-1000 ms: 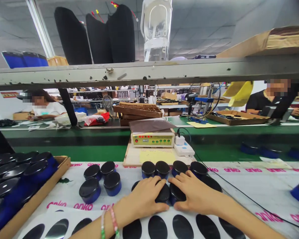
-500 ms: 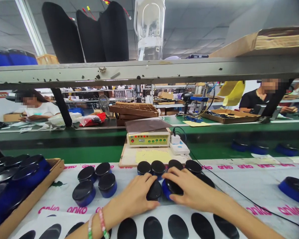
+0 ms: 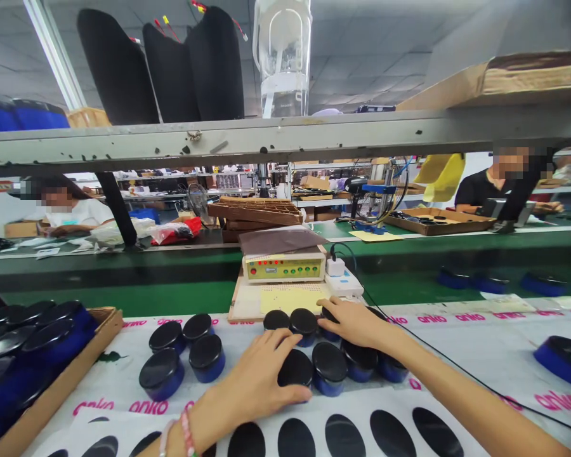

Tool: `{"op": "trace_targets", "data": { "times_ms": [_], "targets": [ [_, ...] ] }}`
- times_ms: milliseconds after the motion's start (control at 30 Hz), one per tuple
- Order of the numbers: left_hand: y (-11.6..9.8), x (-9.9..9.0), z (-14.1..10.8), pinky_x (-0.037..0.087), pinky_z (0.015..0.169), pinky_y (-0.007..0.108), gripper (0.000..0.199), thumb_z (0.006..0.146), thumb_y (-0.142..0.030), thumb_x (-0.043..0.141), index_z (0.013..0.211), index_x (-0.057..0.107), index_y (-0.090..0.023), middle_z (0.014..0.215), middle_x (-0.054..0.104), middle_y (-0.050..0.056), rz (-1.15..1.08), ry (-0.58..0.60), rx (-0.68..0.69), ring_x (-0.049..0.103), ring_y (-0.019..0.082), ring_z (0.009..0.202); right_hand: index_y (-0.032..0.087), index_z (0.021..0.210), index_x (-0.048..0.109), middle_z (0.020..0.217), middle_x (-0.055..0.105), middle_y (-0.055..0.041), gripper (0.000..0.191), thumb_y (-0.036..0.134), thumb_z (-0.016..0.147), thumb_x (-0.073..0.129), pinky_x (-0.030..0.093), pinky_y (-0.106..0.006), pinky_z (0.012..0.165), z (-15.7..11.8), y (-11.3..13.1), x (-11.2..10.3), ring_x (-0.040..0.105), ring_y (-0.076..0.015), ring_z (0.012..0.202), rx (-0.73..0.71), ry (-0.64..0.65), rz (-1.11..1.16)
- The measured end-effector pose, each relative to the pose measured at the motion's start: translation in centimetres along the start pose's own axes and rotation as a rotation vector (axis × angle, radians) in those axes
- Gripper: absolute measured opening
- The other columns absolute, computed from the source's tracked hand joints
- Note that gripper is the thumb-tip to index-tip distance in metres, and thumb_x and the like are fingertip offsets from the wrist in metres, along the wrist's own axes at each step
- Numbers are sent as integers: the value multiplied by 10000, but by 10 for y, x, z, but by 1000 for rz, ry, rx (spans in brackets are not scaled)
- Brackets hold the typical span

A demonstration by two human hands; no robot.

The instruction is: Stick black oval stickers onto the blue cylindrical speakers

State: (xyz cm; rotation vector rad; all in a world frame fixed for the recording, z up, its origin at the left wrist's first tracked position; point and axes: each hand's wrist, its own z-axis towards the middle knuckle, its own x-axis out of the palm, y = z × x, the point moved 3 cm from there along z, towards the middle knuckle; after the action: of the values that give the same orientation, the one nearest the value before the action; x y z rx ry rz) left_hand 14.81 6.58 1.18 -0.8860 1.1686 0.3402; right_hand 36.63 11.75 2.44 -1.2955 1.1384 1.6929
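Note:
My left hand (image 3: 266, 371), wearing two bead bracelets on the wrist, curves round a black-topped blue round part (image 3: 295, 369) at the middle of the table. Farther back and to the right, my right hand (image 3: 349, 322) has its fingertips on another such part (image 3: 329, 315) in the back row. Similar parts stand between and around the hands, one of them (image 3: 330, 368) just right of my left hand. A white sheet with black ovals (image 3: 345, 434) lies in front, partly under my left forearm.
At the left is a cardboard box (image 3: 105, 324) full of blue parts. Behind the parts stands a control unit (image 3: 285, 265) with a power strip (image 3: 346, 284). A cable (image 3: 438, 352) crosses the right side. Two people sit beyond the green belt (image 3: 190, 285).
My right hand has let go of the blue part beside my left hand and moved back to a part in the back row. My left hand has stayed nearly in place.

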Motion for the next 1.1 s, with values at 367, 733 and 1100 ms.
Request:
{"op": "trace_targets", "data": {
  "times_ms": [367, 733, 1100],
  "targets": [
    [36, -6, 36, 366, 999, 484, 777, 825, -611, 428, 1426, 257, -150, 1385, 383, 203, -11, 37, -293, 436, 381, 1241, 212, 1035, 589, 1095, 588, -65, 233, 320, 888, 444, 421, -332, 904, -15, 0, -17, 559, -200, 1002, -123, -74, 135],
    [24, -10, 24, 332, 1042, 429, 502, 899, -449, 427, 1331, 390, -196, 1361, 357, 130, 7, -99, -175, 392, 292, 1246, 179, 1065, 597, 1080, 602, -145, 322, 293, 766, 567, 399, -490, 859, -44, 10, -14, 534, -345, 1018, -5, 40, -133],
    [-21, 23, 19, 428, 928, 526, 820, 738, -593, 635, 1384, 376, -160, 1247, 533, 130, 181, 47, 79, 500, 344, 1074, 321, 1296, 398, 1323, 385, -54, 554, 155, 775, 481, 441, -330, 875, -87, 1, -30, 534, -205, 1059, -38, 76, 187]
  ]
}}
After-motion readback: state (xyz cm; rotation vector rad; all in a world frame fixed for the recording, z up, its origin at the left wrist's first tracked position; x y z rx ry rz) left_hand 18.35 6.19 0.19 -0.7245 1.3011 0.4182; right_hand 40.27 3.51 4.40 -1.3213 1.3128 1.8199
